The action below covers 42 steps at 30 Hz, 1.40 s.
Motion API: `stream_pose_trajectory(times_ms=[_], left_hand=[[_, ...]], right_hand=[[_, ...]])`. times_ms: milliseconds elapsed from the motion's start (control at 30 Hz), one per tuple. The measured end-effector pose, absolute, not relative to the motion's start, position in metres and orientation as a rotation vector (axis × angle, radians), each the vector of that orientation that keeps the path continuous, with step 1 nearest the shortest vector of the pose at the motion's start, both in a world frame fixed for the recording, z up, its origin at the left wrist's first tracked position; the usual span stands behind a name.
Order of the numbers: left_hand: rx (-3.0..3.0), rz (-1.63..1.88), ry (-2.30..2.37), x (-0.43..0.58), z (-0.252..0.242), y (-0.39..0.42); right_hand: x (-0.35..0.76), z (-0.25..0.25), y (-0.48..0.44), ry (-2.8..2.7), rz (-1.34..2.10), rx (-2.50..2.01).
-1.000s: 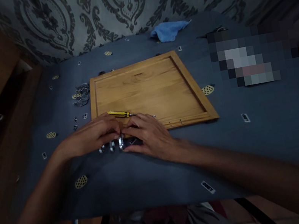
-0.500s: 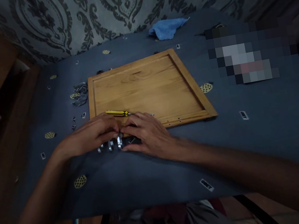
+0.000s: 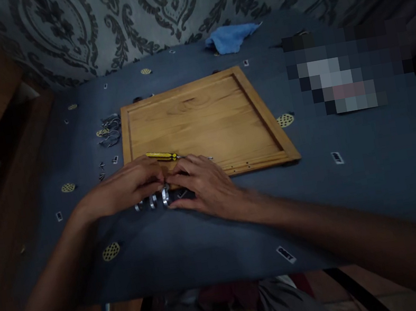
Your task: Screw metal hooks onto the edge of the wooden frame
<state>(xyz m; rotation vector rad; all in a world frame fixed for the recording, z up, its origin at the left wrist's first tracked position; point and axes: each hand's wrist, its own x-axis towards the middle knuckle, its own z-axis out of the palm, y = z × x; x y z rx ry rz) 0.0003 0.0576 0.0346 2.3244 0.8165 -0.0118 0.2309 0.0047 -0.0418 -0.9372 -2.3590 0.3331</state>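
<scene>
A framed wooden board (image 3: pixel 189 118) lies on the table, with small dark holes along its near edge. My left hand (image 3: pixel 130 184) rests over the board's near left corner, fingers pinched together; what is between their tips is hidden. Thumb and fingers of my right hand (image 3: pixel 207 185) close around a shiny curved metal hook (image 3: pixel 165 196) at the near edge. Two similar hooks (image 3: pixel 153 201) stand left of it, partly under my left hand. Just beyond both hands, a screwdriver (image 3: pixel 160 156) with a yellow and black handle lies on the board.
Left of the board are a pile of metal hooks (image 3: pixel 111 135) and several small screws (image 3: pixel 102 171). A blue cloth (image 3: pixel 231 38) lies at the back, near the patterned wall. At the right is a blurred-out patch (image 3: pixel 339 78). The table (image 3: pixel 224 249) has a dark blue printed cover.
The view has shifted very slightly. Both hands keep their places at the hook, with barely any finger movement visible.
</scene>
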Motion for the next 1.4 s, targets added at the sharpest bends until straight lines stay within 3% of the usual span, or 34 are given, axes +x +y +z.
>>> stream_pose_trajectory(times_ms=[933,1400], left_hand=[[2.231,0.003,0.804,0.0067,0.0378,0.0667],[2.081,0.196,0.787,0.0071,0.0296,0.0622]], right_hand=[[0.2294,-0.0401,0.0049,-2.37,0.297,-0.942],[0.2285,-0.0413,0.0057,-2.369,0.305,-0.945]])
